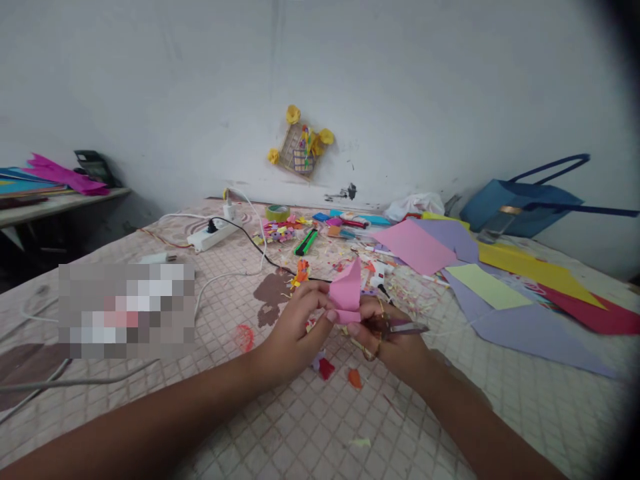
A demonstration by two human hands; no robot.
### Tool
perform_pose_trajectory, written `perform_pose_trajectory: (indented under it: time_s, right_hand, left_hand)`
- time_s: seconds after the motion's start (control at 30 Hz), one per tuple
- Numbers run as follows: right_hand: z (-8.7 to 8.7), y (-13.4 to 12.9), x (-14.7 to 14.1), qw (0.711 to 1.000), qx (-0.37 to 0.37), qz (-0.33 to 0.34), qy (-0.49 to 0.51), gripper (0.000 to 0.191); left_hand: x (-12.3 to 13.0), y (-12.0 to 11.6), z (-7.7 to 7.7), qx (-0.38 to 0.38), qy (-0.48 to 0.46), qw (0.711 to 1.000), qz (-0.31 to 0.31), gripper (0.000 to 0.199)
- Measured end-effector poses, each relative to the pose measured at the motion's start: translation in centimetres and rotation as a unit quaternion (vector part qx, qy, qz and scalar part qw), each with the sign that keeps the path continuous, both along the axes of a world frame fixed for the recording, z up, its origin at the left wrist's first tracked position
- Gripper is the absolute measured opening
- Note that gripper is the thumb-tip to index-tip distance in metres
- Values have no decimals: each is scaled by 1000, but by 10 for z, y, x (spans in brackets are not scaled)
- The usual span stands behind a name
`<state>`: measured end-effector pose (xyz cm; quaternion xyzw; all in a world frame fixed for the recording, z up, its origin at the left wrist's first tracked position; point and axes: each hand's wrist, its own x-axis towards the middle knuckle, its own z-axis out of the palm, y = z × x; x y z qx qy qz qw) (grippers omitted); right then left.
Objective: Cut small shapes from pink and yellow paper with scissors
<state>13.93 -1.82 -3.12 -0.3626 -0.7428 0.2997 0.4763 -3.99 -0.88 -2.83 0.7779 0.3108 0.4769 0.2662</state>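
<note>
Smooth, matt paper forms the pink piece (346, 291); the scissors (409, 328) present a metallic blade surface; the wall (190, 87) is matt.

The folded paper (346, 288) in the middle is pink. The table cover (320, 433) is pale, with criss-cross lines and brown patches. On the right, there is a purple sheet (530, 337), a pink sheet (415, 247), a yellow sheet (537, 265), a red sheet (613, 317) and a light green sheet (487, 287). The bag (517, 207) above them is blue. The flowers (293, 114) in the upper middle are yellow.
</note>
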Motion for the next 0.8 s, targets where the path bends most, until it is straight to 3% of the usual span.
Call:
perform_pose_trajectory:
  time_s: [0.23,0.4,0.57,0.67,0.8]
  right_hand:
    - [-4,-4,-4,997,-82,0,-8,28]
    - [-4,-3,-3,991,-117,56,-31,28]
    - [-1,-6,-3,974,-179,125,-63,29]
    - [-2,-6,-4,972,-190,126,-58,28]
    - [-4,-6,-6,981,-175,81,-16,25]
  left_hand:
    - [-2,-2,1,26,8,1000,13,8]
    - [-1,-2,1,15,25,999,-13,9]
    - [-1,-1,0,11,45,999,22,12]
    - [-1,0,0,-10,59,997,46,14]
    - [-2,2,-2,-14,57,996,64,16]
